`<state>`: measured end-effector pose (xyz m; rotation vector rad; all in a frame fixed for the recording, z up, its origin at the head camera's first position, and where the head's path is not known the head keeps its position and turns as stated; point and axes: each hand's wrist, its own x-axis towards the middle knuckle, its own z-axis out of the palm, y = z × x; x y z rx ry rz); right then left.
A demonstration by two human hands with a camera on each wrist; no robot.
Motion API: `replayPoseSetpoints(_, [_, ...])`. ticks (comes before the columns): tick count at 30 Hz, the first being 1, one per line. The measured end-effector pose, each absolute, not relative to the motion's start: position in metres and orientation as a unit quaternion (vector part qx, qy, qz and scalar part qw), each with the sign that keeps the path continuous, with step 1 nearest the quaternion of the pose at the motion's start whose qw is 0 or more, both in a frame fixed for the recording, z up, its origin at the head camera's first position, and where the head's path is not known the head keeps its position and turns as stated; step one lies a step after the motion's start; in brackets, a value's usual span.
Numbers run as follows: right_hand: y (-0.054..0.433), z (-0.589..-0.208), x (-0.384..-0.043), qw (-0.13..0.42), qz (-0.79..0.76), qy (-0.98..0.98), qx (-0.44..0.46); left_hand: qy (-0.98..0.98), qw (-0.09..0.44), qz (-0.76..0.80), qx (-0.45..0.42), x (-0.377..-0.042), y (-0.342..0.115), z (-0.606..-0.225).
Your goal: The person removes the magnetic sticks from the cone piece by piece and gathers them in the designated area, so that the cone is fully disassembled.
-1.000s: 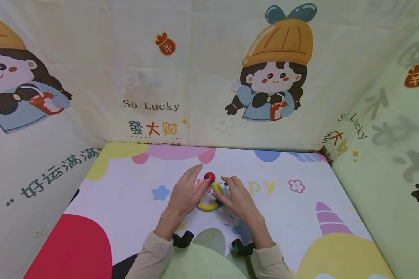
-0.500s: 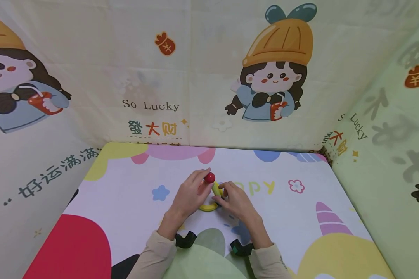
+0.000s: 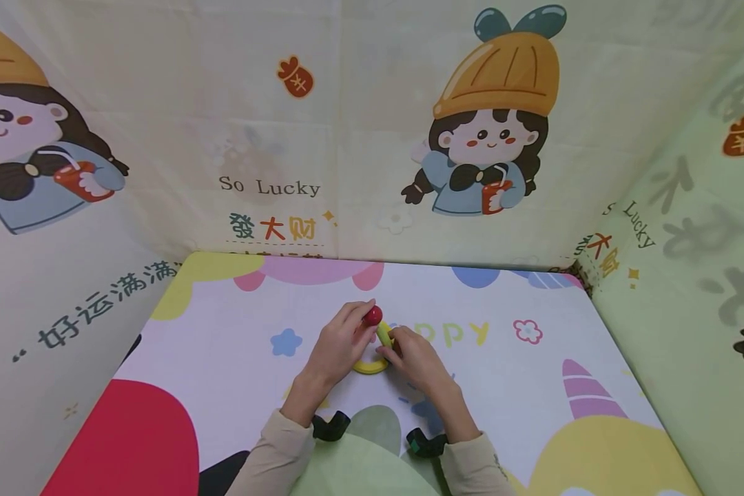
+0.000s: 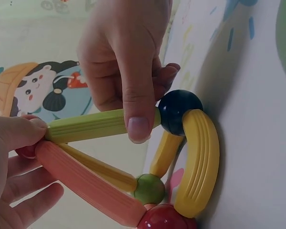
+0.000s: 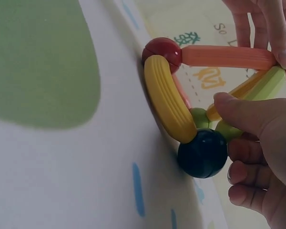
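A pyramid-like frame of toy magnetic sticks and balls stands on the table mat. My left hand (image 3: 336, 348) pinches the red ball (image 3: 373, 315) at its top. With thumb and fingers my right hand (image 3: 426, 359) pinches the light green stick (image 4: 88, 126), close to the dark blue ball (image 4: 180, 112). That stick runs from the top ball down to the blue one. A salmon stick (image 4: 90, 185) and a yellow stick (image 4: 102, 166) also slope from the top. At the base, a curved yellow stick (image 5: 168, 99) joins the blue ball to a lower red ball (image 5: 158, 51); a green ball (image 4: 149, 189) sits behind.
The printed mat (image 3: 242, 386) covers the table. Patterned cloth walls (image 3: 372, 138) enclose it at the back and both sides. Black wrist mounts (image 3: 331, 426) show under both sleeves.
The left fingers have closed in on the top red ball. The right hand has moved slightly left and now pinches the green stick, where before its fingers were spread beside it.
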<state>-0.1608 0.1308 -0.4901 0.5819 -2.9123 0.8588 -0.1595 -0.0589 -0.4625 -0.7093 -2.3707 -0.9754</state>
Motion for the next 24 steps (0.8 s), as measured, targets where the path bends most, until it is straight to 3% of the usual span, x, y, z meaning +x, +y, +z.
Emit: replayPoseSetpoints(24, [0.1218,-0.494,-0.1607,0.031,0.296,-0.935,0.194,-0.871,0.239,-0.355,-0.241,-0.1612,-0.06,-0.4601])
